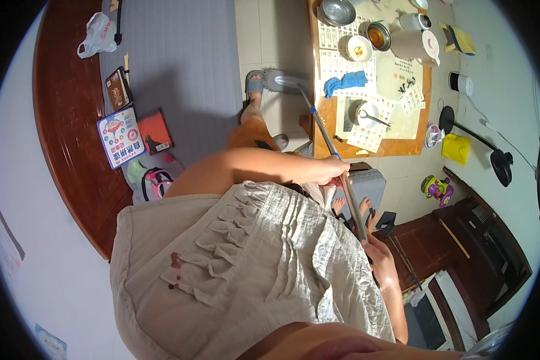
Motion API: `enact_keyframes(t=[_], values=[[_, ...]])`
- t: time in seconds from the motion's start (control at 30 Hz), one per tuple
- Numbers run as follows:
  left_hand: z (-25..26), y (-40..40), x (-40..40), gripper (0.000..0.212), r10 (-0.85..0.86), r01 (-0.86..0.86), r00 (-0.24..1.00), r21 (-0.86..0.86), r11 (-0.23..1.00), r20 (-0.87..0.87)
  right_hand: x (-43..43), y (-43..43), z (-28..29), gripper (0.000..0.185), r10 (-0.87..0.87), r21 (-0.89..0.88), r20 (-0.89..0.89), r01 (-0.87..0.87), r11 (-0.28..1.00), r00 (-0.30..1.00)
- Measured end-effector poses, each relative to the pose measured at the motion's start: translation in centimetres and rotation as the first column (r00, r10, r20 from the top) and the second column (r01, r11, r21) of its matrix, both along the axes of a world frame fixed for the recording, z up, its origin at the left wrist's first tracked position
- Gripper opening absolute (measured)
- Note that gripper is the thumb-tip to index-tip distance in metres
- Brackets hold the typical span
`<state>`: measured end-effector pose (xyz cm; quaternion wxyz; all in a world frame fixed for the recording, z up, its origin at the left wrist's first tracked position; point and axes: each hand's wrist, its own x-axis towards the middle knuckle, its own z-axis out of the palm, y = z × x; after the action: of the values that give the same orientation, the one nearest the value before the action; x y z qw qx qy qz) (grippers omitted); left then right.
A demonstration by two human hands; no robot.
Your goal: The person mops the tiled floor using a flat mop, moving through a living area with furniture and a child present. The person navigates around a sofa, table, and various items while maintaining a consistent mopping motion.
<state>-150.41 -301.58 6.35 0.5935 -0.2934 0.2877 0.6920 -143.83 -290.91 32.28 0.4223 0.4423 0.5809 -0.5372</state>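
Both of my hands grip the metal pole [326,132] of a mop, which slants across the view and has blue rings on it. Higher on the view, my left hand [335,170] wraps the pole at its middle. Nearer my body, my right hand [380,256] closes round its lower-right end. The grey fringed mop head [285,81] lies on the tiled floor beside a grey slipper [254,83] on a foot. Part of the mop head is close to the wooden table's edge [314,121].
The table bears bowls, a pitcher [414,45], a blue cloth [346,83] and papers. Left is a grey-covered bed [193,54] with books [121,137] and a plastic bag [98,33]. Bare feet [364,206] show by a grey stool [373,186]. A black lamp [474,137] stands right.
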Motion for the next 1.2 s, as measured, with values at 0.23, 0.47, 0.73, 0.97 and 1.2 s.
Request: enact_keyframes(t=[0.23, 0.47, 0.73, 0.97, 1.2], values=[[-2.9, -1.0, 2.0, 0.010, 0.071, -0.077, 0.986, 0.032, 0.997, 0.150, 0.3, -2.9, -1.3, 0.034, 0.029, -0.111, 0.024, -0.026, 0.993, 0.999], [-5.0, -6.5, -6.9, 0.015, 0.448, -0.454, 0.885, 0.021, 0.891, 0.126, -7.2, -8.5, -6.0, 0.038, 0.179, -0.145, -0.247, -0.219, 0.965, 0.952], [-12.7, -14.3, -26.4, 0.018, 0.618, -0.616, 0.786, -0.119, 0.779, -0.023, -26.9, -18.0, -11.3, 0.022, 0.607, 0.009, -0.190, -0.617, 0.787, 0.772], [-12.5, -19.6, -35.1, 0.014, 0.638, -0.648, 0.761, -0.187, 0.738, -0.121, -34.0, -21.1, -15.4, 0.023, 0.728, 0.105, -0.212, -0.725, 0.681, 0.652], [-6.8, -15.4, -27.9, 0.026, 0.494, -0.469, 0.867, -0.230, 0.853, 0.065, -29.3, -17.9, -7.6, 0.043, 0.645, 0.064, -0.027, -0.643, 0.763, 0.764]])
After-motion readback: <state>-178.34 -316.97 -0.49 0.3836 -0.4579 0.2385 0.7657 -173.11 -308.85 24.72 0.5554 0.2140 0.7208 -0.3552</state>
